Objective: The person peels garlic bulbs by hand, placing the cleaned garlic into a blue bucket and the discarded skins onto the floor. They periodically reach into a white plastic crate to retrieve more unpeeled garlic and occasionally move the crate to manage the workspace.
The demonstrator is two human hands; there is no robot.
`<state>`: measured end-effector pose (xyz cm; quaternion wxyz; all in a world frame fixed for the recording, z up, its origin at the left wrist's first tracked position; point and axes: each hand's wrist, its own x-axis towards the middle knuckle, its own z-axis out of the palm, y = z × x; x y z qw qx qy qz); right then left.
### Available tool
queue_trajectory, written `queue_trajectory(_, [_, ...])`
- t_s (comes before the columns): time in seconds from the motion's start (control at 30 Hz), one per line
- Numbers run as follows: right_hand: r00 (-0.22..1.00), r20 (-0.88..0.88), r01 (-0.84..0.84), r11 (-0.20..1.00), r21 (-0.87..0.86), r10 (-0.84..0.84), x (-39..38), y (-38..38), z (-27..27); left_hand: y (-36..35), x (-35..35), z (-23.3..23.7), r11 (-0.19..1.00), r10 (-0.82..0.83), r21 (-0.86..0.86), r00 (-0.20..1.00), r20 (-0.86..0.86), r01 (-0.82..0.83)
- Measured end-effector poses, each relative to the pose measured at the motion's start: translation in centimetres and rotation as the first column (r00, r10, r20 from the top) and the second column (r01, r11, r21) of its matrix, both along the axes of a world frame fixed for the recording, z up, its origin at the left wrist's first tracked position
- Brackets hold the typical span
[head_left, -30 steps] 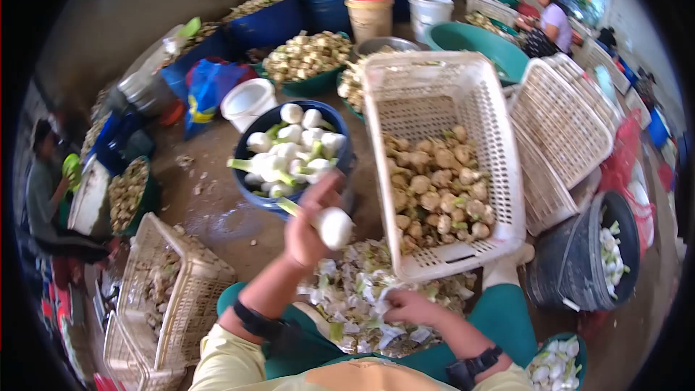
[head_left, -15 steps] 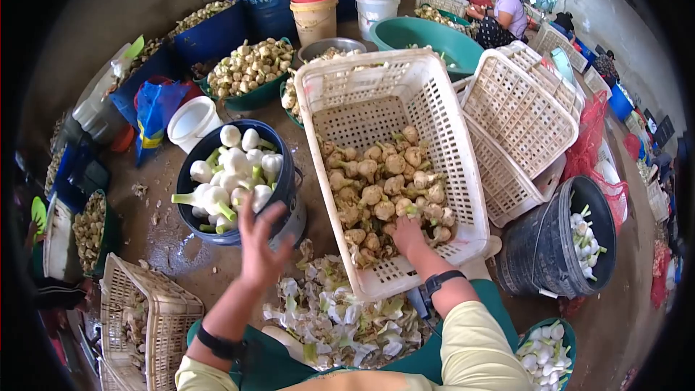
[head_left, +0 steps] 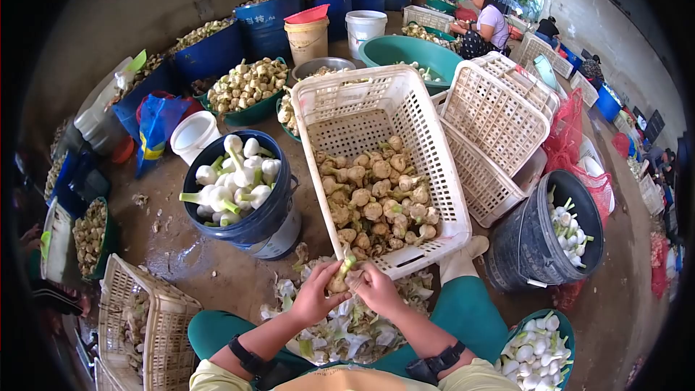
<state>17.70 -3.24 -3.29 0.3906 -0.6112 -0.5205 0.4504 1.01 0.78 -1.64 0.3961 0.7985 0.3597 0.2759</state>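
My left hand [head_left: 317, 293] and my right hand [head_left: 373, 288] meet over my lap, fingers closed on one unpeeled garlic bulb [head_left: 338, 282]. Its pale green stem points up between my fingertips. Just beyond is the near edge of a white plastic crate [head_left: 455, 237], which holds brown, unpeeled garlic bulbs [head_left: 376, 188]. To the left, a dark blue bucket [head_left: 284, 199] is heaped with clean white garlic bulbs [head_left: 235, 181]. Loose garlic skins [head_left: 347, 329] lie in a pile below my hands.
A black bucket [head_left: 510, 246] with white garlic tilts at the right. Beside it stand stacked empty crates [head_left: 496, 116]. A green basin of white garlic [head_left: 536, 351] sits by my right knee. Another crate [head_left: 174, 326] is at lower left. A person [head_left: 492, 25] sits at the back.
My right hand has come out of the crate with a garlic bulb. My left hand has moved from the blue bucket to join it, and both now grip the bulb.
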Motion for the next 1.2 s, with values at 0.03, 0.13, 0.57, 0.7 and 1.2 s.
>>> queue_trajectory(0.03, [0.998, -0.057, -0.002, 0.998, 0.067, 0.006, -0.4, -0.6, 0.9, -0.7, -0.1, 0.3, 1.0, 0.003, 0.004, 1.0, -0.004, -0.003])
queue_trajectory(0.13, [0.996, -0.038, 0.091, 0.987, 0.132, -0.086, -1.9, -1.5, 0.3, -2.8, -0.3, 1.2, 0.951, 0.058, 0.307, 0.995, -0.081, -0.03])
queue_trajectory(0.57, [0.835, -0.55, -0.037, 0.999, -0.031, 0.014, -1.3, -5.1, 1.2, -5.4, -2.3, 0.0, 0.989, 0.028, -0.146, 0.984, 0.178, -0.001])
queue_trajectory(0.7, [0.971, -0.194, -0.112, 0.981, 0.16, 0.143, -0.7, -5.1, 1.4, -4.9, -3.5, 0.4, 0.211, 0.404, -0.807, 0.703, 0.586, 0.552])
queue_trajectory(1.2, [0.864, 0.499, -0.154, 0.912, 0.381, -0.063, 2.4, -5.2, 0.7, -5.2, -2.2, 2.6, 0.76, -0.008, -0.601, 0.928, 0.371, 0.247])
